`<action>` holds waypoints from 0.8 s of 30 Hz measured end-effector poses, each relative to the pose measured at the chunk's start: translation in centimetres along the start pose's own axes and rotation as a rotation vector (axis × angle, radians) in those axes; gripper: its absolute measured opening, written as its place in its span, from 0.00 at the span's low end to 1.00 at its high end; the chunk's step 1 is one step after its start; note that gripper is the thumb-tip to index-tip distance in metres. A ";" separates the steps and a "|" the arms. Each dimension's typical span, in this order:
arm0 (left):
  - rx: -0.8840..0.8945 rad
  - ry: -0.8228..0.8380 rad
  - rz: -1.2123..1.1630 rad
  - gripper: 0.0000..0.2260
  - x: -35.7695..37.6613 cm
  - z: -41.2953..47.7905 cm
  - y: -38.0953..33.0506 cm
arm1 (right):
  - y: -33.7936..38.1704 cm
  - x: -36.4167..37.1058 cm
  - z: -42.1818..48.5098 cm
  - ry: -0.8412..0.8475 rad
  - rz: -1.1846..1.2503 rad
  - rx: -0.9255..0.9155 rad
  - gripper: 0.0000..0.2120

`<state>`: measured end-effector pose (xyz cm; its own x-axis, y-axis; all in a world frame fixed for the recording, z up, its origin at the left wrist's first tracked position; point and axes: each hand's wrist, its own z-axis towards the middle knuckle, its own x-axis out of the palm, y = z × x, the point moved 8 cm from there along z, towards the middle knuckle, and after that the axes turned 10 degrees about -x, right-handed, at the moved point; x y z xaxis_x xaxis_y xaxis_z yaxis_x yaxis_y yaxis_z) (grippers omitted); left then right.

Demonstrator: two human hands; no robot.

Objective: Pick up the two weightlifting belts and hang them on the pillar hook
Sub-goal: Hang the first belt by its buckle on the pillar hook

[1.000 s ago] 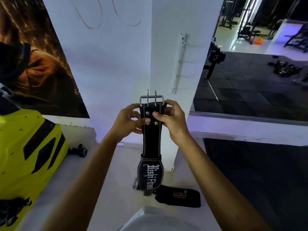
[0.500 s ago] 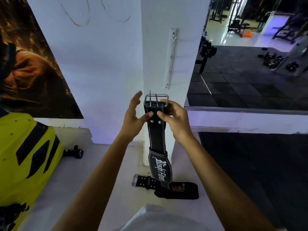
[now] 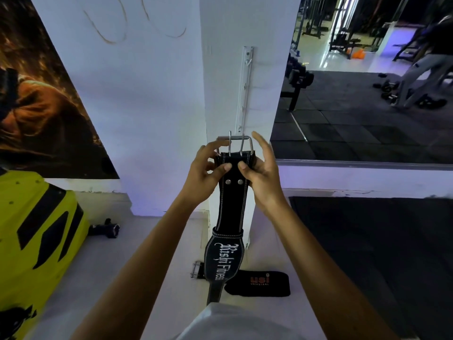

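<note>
A black leather belt (image 3: pixel 231 207) with white lettering hangs upright in front of the white pillar (image 3: pixel 247 28). Its steel buckle (image 3: pixel 239 141) points up, just below the white hook rail (image 3: pixel 245 89) screwed to the pillar. My left hand (image 3: pixel 208 171) pinches the belt's top left edge under the buckle. My right hand (image 3: pixel 261 171) grips the top right edge with thumb on the front and the other fingers spread. A second black belt (image 3: pixel 259 282) with orange lettering lies flat on the floor at the pillar's foot, partly hidden behind the hanging one.
A yellow and black machine (image 3: pixel 36 231) stands at the left. A small dark dumbbell (image 3: pixel 105 229) lies by the wall. A big mirror (image 3: pixel 367 82) at the right reflects gym gear and a person's legs. Black floor mat (image 3: pixel 367 241) lies at the right.
The belt has come up a little toward the hook rail. My left hand has closed back onto the belt's top edge, and my right hand's fingers have spread.
</note>
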<state>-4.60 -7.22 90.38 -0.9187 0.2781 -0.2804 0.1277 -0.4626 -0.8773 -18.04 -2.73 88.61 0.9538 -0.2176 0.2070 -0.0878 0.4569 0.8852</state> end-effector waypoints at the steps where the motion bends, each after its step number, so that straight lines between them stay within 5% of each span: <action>1: 0.006 0.016 -0.001 0.19 0.0 0.0 0.0 | 0.0 0.2 0.1 0.019 -0.001 -0.009 0.29; 6: -0.137 0.057 -0.123 0.19 -0.5 0.4 0.8 | -0.3 0.5 0.1 -0.039 0.002 -0.003 0.19; 15: -0.204 -0.025 -0.253 0.13 -1.7 0.8 -0.3 | 1.1 1.5 0.7 -0.061 0.100 -0.013 0.16; 24: -0.063 -0.069 -0.094 0.30 -1.8 2.0 -2.5 | 2.2 1.6 2.1 0.019 0.015 -0.071 0.25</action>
<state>-4.04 -8.24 93.87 -0.9509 0.2583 -0.1705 0.0614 -0.3827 -0.9219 -17.29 -3.94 91.76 0.9579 -0.1947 0.2112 -0.0818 0.5201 0.8502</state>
